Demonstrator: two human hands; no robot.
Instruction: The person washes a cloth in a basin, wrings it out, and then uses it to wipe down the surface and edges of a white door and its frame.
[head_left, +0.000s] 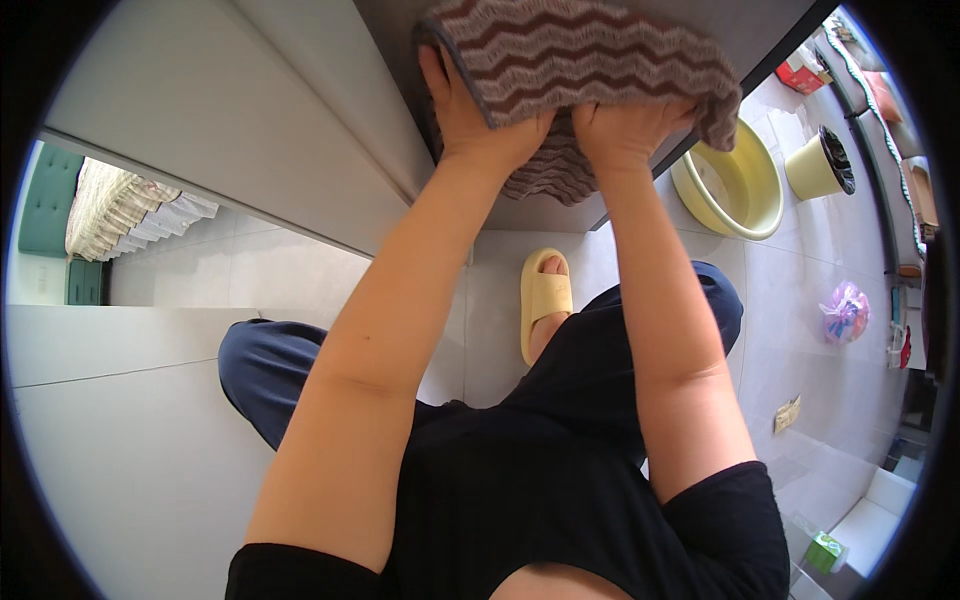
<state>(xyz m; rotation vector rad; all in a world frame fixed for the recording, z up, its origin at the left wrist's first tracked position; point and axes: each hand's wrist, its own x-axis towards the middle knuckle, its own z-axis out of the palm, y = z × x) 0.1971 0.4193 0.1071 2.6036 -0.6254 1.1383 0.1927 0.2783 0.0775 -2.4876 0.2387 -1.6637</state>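
Observation:
A brown and grey zigzag-patterned cloth (592, 60) lies over both my hands at the top of the view, against a grey panel (390, 45). My left hand (484, 120) is at the cloth's left part, thumb and wrist showing, most fingers hidden beneath it. Close by on the right, my right hand (630, 127) is also largely covered, with the cloth's right corner hanging past it. A lower fold of the cloth hangs below and between my wrists. How firmly the fingers close on it is hidden.
A yellow basin (769, 191) stands on the tiled floor at right, beside a lined waste bin (806, 169). Farther right are a knotted plastic bag (846, 313) and a sofa (874, 150). A pale door (225, 112) is at left. My foot wears a yellow slipper (551, 292).

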